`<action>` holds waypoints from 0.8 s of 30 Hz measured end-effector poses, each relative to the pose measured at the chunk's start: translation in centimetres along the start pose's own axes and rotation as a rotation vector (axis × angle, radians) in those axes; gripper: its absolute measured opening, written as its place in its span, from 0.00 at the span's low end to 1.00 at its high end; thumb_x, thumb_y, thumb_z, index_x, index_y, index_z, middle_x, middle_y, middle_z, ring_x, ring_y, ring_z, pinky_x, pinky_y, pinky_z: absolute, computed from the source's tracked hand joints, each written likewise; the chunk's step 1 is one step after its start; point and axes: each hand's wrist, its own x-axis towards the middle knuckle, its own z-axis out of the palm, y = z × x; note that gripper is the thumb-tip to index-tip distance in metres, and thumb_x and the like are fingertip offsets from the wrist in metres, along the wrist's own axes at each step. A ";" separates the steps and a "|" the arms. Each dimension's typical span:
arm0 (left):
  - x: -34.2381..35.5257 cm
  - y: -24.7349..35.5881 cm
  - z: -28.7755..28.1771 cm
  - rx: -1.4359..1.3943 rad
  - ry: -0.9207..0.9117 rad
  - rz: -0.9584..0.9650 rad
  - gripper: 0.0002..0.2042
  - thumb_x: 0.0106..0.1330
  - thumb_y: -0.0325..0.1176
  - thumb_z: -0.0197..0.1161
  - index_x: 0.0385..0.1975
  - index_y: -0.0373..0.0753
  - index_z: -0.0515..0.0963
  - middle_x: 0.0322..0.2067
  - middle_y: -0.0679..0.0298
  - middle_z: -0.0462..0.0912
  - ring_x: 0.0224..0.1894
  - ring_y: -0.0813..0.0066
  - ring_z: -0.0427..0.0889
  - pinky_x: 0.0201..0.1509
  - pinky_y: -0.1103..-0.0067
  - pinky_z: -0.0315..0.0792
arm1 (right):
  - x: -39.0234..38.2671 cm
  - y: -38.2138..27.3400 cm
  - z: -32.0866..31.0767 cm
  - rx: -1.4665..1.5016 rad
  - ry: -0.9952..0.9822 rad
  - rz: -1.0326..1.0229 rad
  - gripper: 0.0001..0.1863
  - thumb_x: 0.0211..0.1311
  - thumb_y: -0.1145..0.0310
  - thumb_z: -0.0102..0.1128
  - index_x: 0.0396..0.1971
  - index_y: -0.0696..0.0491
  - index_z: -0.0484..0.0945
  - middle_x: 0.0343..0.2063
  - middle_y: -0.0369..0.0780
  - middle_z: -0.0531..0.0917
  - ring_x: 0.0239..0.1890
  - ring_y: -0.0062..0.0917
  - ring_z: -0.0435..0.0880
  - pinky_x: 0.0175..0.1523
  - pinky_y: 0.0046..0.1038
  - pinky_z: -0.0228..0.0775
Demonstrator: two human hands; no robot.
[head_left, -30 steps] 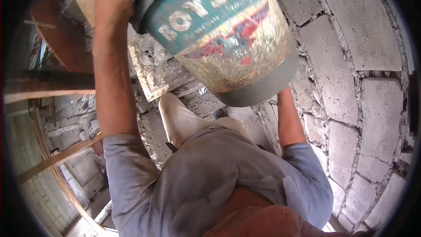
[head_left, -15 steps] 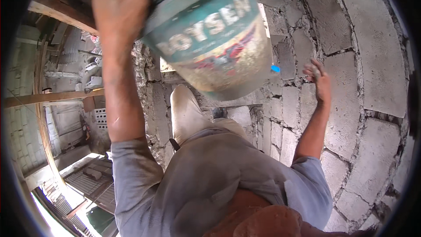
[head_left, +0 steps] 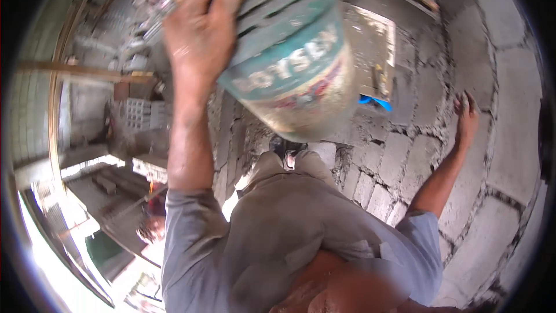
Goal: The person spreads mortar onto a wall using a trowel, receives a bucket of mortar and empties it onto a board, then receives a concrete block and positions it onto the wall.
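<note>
My left hand grips the ribbed rim of a plastic bucket, which hangs tilted in front of me, teal with a worn pale lower part and slightly blurred. My right hand is off the bucket, out beside the concrete block wall, its fingers apart and slightly bent with nothing visible in them. Behind the bucket is a mortar-smeared board with a blue item at its lower edge. My dark footwear shows below the bucket.
At the left are wooden posts and beams, stacked hollow blocks and a dark platform. Another person is partly visible at the lower left, behind my left arm. Rough blockwork surrounds me on the right.
My right hand has let go of the bucket's bottom and moved out to the right. My left hand has moved right and down with the bucket. The view has shifted, showing the other person.
</note>
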 end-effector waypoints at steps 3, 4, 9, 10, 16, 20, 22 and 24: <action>-0.1 1.0 -1.2 0.014 -0.046 0.101 0.07 0.60 0.33 0.65 0.29 0.35 0.82 0.24 0.61 0.82 0.26 0.75 0.79 0.31 0.80 0.72 | -1.7 -0.5 2.7 -0.118 -0.157 0.043 0.24 0.68 0.55 0.54 0.55 0.57 0.75 0.49 0.40 0.82 0.45 0.23 0.82 0.46 0.24 0.70; 0.2 -0.1 -1.2 -0.094 -0.075 0.131 0.12 0.64 0.37 0.61 0.25 0.34 0.80 0.20 0.64 0.79 0.21 0.75 0.75 0.25 0.79 0.69 | -1.8 -0.9 4.2 -0.155 -0.204 0.035 0.24 0.68 0.55 0.53 0.56 0.56 0.75 0.48 0.40 0.82 0.45 0.21 0.81 0.47 0.24 0.70; -1.6 -2.0 -0.4 -0.039 -0.025 0.594 0.15 0.63 0.38 0.63 0.17 0.40 0.72 0.12 0.67 0.69 0.12 0.80 0.65 0.14 0.78 0.62 | 0.3 4.3 8.2 -0.420 -0.187 -0.212 0.24 0.66 0.56 0.55 0.55 0.56 0.76 0.49 0.44 0.83 0.48 0.27 0.82 0.52 0.28 0.70; -2.3 -2.2 -0.1 -0.048 -0.015 0.627 0.16 0.62 0.38 0.64 0.15 0.40 0.70 0.11 0.68 0.66 0.11 0.81 0.64 0.14 0.78 0.60 | 1.3 6.2 8.1 -0.621 -0.038 -0.426 0.23 0.65 0.56 0.55 0.54 0.55 0.77 0.49 0.45 0.83 0.50 0.30 0.82 0.54 0.30 0.70; -6.8 -3.3 -1.5 0.041 -0.249 0.521 0.17 0.60 0.38 0.66 0.15 0.41 0.66 0.09 0.66 0.62 0.11 0.76 0.61 0.14 0.76 0.58 | 0.1 11.2 -0.4 -0.752 0.266 -0.449 0.21 0.65 0.57 0.54 0.52 0.53 0.79 0.50 0.45 0.82 0.51 0.38 0.81 0.54 0.35 0.72; -10.7 -5.3 -1.2 0.008 -0.100 0.463 0.18 0.59 0.36 0.68 0.15 0.39 0.66 0.10 0.66 0.62 0.12 0.75 0.60 0.15 0.76 0.57 | -3.4 7.6 2.1 -0.661 0.334 -0.488 0.23 0.64 0.51 0.56 0.43 0.57 0.83 0.39 0.49 0.85 0.42 0.38 0.85 0.45 0.37 0.76; -12.2 -5.3 -1.7 -0.037 0.051 0.593 0.19 0.59 0.36 0.69 0.15 0.38 0.66 0.10 0.66 0.62 0.13 0.76 0.60 0.15 0.76 0.57 | -3.0 8.6 1.6 -0.676 0.353 -0.568 0.23 0.64 0.50 0.56 0.38 0.58 0.83 0.34 0.49 0.84 0.37 0.39 0.84 0.41 0.38 0.75; -14.1 -4.6 -2.4 0.013 -0.084 0.451 0.19 0.58 0.36 0.70 0.14 0.37 0.66 0.11 0.66 0.64 0.13 0.78 0.63 0.15 0.78 0.58 | -1.5 11.0 0.7 -0.705 0.388 -0.730 0.26 0.64 0.48 0.55 0.27 0.60 0.82 0.24 0.49 0.82 0.27 0.41 0.82 0.32 0.41 0.73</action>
